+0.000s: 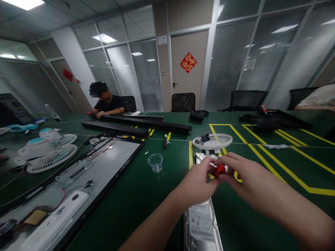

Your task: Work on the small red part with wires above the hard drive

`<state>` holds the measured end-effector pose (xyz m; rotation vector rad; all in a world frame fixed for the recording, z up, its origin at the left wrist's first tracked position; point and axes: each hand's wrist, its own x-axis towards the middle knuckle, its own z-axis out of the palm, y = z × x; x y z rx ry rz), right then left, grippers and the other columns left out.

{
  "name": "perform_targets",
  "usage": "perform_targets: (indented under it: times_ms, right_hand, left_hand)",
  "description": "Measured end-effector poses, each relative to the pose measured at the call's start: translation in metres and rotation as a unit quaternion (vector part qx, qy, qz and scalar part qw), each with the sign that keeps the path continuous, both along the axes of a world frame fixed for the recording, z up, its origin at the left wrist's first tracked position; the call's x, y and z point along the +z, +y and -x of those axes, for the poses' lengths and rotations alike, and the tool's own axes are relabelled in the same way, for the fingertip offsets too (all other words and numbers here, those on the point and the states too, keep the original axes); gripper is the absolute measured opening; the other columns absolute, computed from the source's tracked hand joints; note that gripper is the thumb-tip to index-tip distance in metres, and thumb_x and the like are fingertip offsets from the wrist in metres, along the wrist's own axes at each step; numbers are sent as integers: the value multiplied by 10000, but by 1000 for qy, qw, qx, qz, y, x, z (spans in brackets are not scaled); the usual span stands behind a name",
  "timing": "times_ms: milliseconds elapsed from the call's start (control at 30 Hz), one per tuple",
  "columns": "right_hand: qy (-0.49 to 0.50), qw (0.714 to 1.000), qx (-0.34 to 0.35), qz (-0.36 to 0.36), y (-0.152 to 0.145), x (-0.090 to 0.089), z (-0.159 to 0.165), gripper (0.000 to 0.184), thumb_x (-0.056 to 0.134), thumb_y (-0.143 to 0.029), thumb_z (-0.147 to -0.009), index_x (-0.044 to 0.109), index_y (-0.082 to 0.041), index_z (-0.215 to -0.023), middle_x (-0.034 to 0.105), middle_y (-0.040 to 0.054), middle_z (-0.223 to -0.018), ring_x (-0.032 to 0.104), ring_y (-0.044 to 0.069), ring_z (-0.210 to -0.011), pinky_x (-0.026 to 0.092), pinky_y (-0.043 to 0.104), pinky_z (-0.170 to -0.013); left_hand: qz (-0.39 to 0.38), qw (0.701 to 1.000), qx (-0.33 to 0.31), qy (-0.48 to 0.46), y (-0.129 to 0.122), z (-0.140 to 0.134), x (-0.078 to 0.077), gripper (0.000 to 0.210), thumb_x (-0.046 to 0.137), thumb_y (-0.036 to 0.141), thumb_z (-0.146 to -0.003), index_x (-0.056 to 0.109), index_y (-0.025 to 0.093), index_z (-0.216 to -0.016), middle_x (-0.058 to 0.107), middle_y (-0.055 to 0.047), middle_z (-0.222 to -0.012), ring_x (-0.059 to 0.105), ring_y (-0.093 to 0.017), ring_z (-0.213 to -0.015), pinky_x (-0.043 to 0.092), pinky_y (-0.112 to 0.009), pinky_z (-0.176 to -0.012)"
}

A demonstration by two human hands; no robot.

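Observation:
My left hand and my right hand meet above the green table. Both are closed, fingertips pinching a small red piece with a silvery bit at its right; its exact kind does not show. Under my left wrist lies a silver hard drive with a white label. Behind my fingers a second shiny metal item is partly hidden. Left of my hands stands a clear plastic cup, with hardly anything visible in it.
A white fan grille lies beyond my hands. At left are a large opened panel and white fan parts. Long black strips lie farther back, near a seated person. Yellow tape marks the right side.

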<state>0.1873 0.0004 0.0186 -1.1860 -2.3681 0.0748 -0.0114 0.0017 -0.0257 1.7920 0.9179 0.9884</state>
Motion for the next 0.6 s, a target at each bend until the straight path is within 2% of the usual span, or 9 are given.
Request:
perform_targets:
  times_ms: [67, 133, 333, 600]
  right_hand:
    - [1, 1000, 8, 5, 2, 0, 0, 304, 542, -80, -943, 757, -226, -1099, 761, 121, -1115, 765, 252, -875, 577, 376, -736]
    - [-2, 1000, 11, 15, 2, 1, 0, 307, 530, -62, -937, 757, -222, -1068, 762, 117, -1077, 766, 251, -867, 582, 380, -744]
    - [-14, 1000, -17, 22, 1, 3, 4, 60, 681, -224, -987, 733, -243, -963, 767, 66, -900, 727, 242, -761, 513, 351, -665]
    - [-84, 988, -123, 42, 2, 3, 8, 347, 685, -577, -1012, 760, -263, -884, 772, 79, -797, 685, 262, -660, 395, 365, -595]
  left_hand:
    - [-6, 1000, 2, 8, -1, 0, 0, 403, 709, 185, -952, 653, 192, -1351, 808, -138, -1265, 778, -287, -1161, 592, -415, -988]
    - [-19, 1000, 3, 19, -1, 0, 0, 372, 720, 207, -951, 660, 188, -1318, 806, -134, -1253, 774, -285, -1138, 590, -410, -965]
    - [-44, 999, -6, 9, 1, -1, -1, 358, 802, 254, -866, 686, 165, -1194, 786, -128, -1226, 752, -274, -1097, 579, -372, -924]
    - [-26, 999, -7, 19, 0, 0, 1, 371, 877, 278, -784, 700, 162, -1088, 772, -73, -1099, 704, -232, -971, 519, -314, -806]
